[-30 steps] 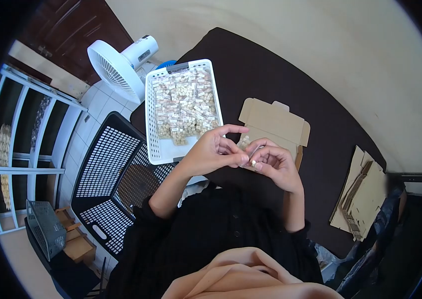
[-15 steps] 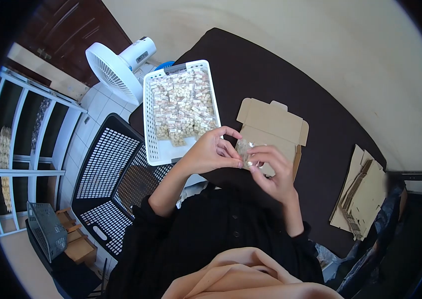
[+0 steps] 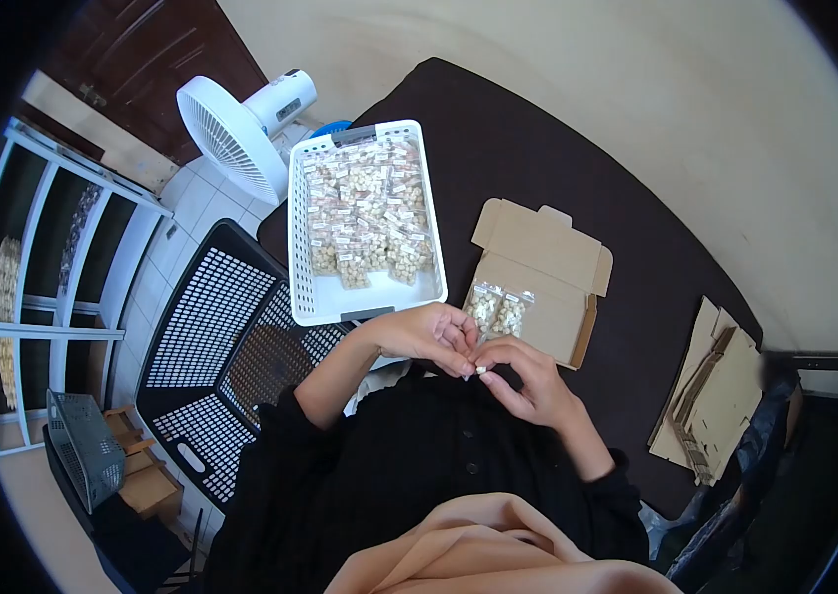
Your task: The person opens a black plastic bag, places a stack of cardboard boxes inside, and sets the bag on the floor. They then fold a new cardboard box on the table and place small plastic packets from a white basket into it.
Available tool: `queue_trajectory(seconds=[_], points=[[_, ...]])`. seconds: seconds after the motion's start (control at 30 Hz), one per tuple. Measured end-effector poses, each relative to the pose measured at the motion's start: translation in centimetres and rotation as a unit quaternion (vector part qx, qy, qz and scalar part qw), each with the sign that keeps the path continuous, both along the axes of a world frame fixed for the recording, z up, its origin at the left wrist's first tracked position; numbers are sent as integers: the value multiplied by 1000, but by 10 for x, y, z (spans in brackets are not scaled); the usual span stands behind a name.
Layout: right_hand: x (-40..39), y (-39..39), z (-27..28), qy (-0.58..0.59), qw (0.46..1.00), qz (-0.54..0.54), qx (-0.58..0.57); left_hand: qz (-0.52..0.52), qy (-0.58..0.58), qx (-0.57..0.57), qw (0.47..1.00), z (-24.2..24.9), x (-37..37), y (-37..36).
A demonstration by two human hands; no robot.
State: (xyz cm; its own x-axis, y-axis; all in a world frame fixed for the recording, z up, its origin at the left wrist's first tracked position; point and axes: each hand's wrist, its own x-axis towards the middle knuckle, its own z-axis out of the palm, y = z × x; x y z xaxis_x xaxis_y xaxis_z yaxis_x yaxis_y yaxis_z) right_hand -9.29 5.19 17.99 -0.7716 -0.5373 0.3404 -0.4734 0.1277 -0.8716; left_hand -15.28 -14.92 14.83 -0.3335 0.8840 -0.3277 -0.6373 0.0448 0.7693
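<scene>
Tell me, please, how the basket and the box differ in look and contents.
The basket is white with perforated walls; the box is plain brown cardboard. The basket holds many packets, while the box shows only two. The box has a lid, spread open; the basket shows none. Both are open on top and hold clear packets.

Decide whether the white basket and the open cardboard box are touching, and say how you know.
Apart: the head view shows a strip of dark tabletop between the white basket and the open cardboard box.
</scene>
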Motion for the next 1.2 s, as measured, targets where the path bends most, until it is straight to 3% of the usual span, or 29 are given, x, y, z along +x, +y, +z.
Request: queue_trajectory(seconds=[0.4,0.6,0.83,1.0,1.2], points=[[22,0,-12,-28,996,33,78,-44,-51,-31,997,-18,26,-3],[35,0,-20,-102,992,23,71,-50,-75,-20,996,-30,39,-1],[33,2,-25,-87,995,44,23,-22,-136,-32,990,-40,44,2],[39,5,-30,-148,989,16,13,-15,-120,-25,992,-38,46,3],[39,4,-22,-128,989,29,71,-13,-45,-40,998,-33,50,3]])
